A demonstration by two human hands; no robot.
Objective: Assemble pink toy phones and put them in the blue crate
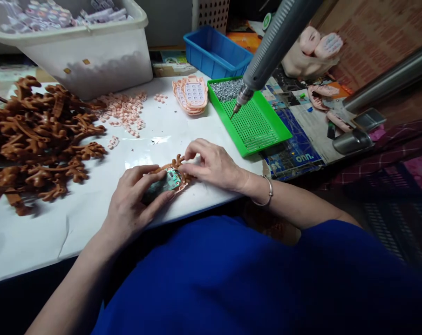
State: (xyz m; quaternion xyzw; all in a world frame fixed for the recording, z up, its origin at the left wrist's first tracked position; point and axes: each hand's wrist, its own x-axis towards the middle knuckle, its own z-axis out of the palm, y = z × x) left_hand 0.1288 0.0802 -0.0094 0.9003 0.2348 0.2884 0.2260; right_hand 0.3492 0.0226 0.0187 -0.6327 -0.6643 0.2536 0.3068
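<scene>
Before the green tray [272,143], the left hand [130,197] is grasping a circuit board [173,178], apparently steadying it. The right hand [216,165] is touching a brown branched piece [178,161] beside it, its grip unclear.

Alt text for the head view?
Left hand grips a green circuit board while the right hand touches a brown part beside it on a white table. More brown parts are heaped at left; at right, a gray driver slants over a green tray of silvery pieces.
</scene>
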